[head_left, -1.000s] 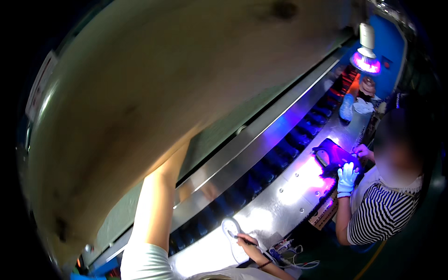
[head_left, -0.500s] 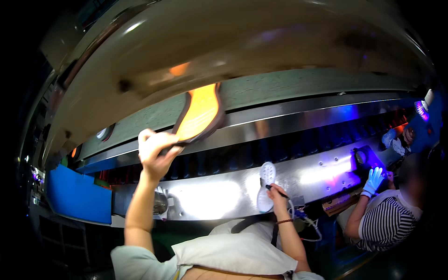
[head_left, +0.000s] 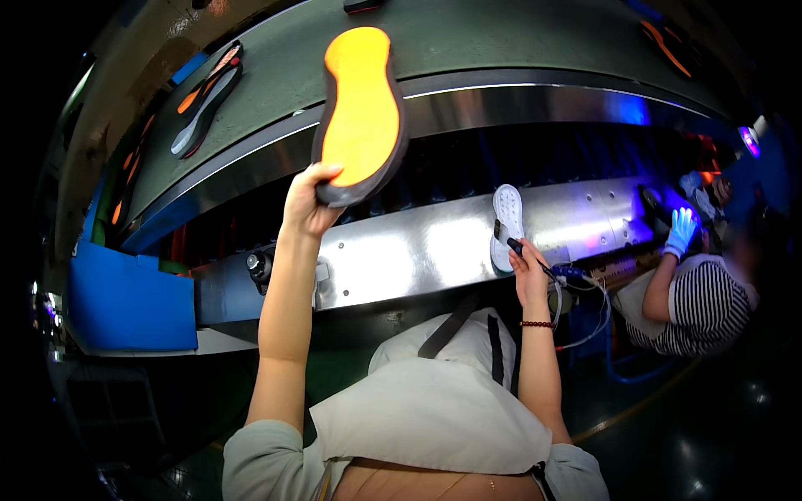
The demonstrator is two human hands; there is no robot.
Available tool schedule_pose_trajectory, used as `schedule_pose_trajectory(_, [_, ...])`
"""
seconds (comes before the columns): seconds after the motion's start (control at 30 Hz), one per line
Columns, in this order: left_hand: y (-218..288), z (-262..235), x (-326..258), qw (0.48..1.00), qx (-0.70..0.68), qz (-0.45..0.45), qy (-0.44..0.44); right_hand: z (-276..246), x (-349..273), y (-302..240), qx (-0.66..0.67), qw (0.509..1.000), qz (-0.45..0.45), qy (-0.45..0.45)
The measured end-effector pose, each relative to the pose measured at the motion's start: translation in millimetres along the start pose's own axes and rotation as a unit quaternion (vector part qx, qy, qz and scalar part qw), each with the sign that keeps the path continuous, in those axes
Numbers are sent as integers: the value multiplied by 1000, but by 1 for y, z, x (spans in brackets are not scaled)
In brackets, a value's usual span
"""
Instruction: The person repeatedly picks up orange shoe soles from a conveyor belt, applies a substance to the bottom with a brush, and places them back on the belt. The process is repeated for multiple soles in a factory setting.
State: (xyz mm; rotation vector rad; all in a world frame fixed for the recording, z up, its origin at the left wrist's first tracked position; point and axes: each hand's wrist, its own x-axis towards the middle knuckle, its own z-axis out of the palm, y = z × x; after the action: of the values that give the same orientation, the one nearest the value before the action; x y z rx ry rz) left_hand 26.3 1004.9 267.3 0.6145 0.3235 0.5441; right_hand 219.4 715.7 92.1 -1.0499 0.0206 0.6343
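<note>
One orange sole (head_left: 361, 108) is now showing whole by the belt (head_left: 518, 42), so it seems free, and the left hand (head_left: 311, 199) is clamping its near end. Right hand (head_left: 529, 267) fingers are gripping a black tool (head_left: 515, 246) near a white sole (head_left: 507, 203).

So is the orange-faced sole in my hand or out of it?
In it: your left hand grips the orange-faced sole by its near end.

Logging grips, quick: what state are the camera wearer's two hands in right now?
Left hand: closed, holding an orange-and-black shoe sole by its near end.
Right hand: closed, holding a black-handled tool.
</note>
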Motion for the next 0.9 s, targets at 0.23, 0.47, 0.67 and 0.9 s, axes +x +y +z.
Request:
schedule_pose_trajectory(0.23, [-56, -57, -88, 978, -133, 28, -157, -5, -8, -24, -23, 998, -27, -43])
schedule_pose_trajectory(0.47, [-93, -68, -101, 975, -36, 178, -126, 19, -30, -74, -60, 987, -75, -132])
schedule_pose_trajectory(0.67, [-91, -29, -74, 969, -47, 197, -141, 57, -59, -132, -94, 934, -100, -329])
schedule_pose_trajectory(0.9, [-149, 17, -39, 984, -163, 63, -41, 114, -44, -129, -209, 885, -84, -408])
